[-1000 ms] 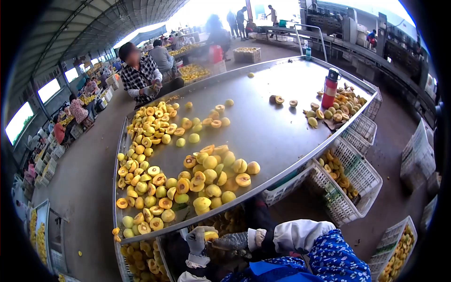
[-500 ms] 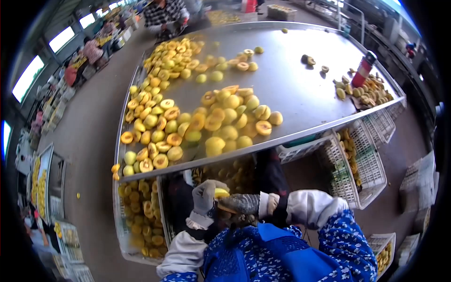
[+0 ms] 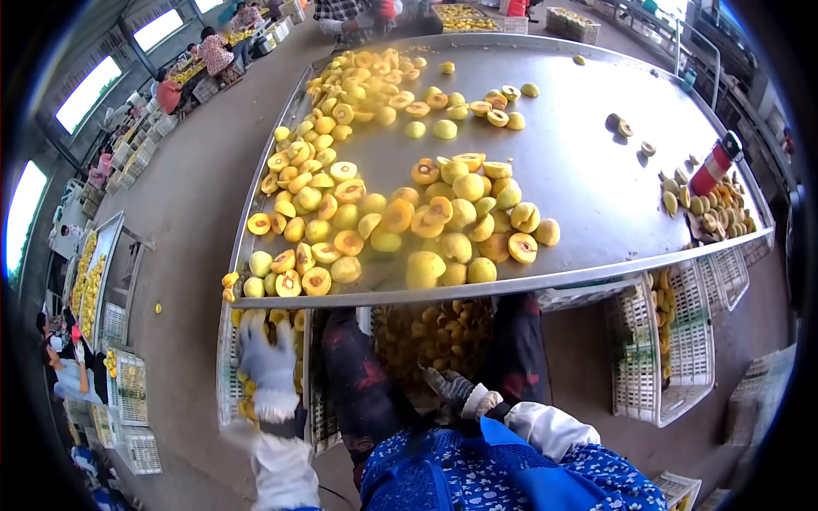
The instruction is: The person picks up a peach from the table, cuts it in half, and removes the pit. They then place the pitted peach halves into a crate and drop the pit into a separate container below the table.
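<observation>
My left hand (image 3: pixel 268 358), in a pale grey glove, is over a white crate of yellow peach halves (image 3: pixel 298 319) at the left, below the table edge. It is blurred, but its fingers look spread, with no fruit visible in them. My right hand (image 3: pixel 452 385), in a dark patterned glove, is closed near my lap. A small thin tip pokes out from its fingers; what it belongs to I cannot make out. Between my knees, under the table, lies a container of peach halves (image 3: pixel 434 336). Whole and halved yellow peaches (image 3: pixel 460 217) are heaped on the metal table (image 3: pixel 596 187).
A red bottle with a dark cap (image 3: pixel 716 163) stands among small fruit pieces (image 3: pixel 724 209) at the table's right. White crates (image 3: pixel 639 358) stand below on that side. Across the table is a person in a checked shirt (image 3: pixel 341 10). Other people work along the left wall.
My left hand has moved left from my lap to over the crate, and the yellow peach piece it held is no longer visible in it. My right hand stays near my lap. The view has shifted.
</observation>
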`<control>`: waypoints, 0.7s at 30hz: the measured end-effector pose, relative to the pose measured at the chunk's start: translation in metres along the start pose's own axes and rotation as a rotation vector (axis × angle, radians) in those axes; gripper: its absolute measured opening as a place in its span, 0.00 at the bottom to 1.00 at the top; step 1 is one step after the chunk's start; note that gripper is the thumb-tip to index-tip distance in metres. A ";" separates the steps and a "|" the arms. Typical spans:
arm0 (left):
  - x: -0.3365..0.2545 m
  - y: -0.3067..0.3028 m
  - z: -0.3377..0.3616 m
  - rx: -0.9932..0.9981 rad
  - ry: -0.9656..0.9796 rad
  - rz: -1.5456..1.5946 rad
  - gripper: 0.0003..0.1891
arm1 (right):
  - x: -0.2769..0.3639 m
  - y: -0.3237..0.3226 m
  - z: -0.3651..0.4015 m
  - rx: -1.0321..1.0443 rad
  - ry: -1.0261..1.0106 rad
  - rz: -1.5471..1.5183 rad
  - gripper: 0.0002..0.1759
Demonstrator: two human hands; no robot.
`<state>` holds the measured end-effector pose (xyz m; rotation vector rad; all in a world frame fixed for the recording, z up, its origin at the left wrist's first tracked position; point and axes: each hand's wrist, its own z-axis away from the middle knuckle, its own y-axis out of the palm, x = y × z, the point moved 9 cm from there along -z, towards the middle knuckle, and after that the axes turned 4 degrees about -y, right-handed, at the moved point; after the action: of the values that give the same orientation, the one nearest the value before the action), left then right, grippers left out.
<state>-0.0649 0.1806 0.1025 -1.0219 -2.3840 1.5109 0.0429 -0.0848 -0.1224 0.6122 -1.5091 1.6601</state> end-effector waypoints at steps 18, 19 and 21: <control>-0.211 0.099 -0.069 0.305 0.238 0.960 0.13 | -0.007 -0.081 0.005 -0.512 0.058 -0.656 0.16; -0.188 0.126 -0.058 0.624 -0.106 1.339 0.13 | -0.002 -0.092 0.007 -0.518 0.120 -0.742 0.15; -0.172 0.128 -0.015 0.840 -0.474 1.871 0.16 | 0.025 -0.124 0.012 -0.563 0.085 -0.565 0.15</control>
<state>0.1321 0.1214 0.0416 -2.8158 0.1285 2.7578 0.1271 -0.0938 -0.0275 0.5722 -1.4738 0.7789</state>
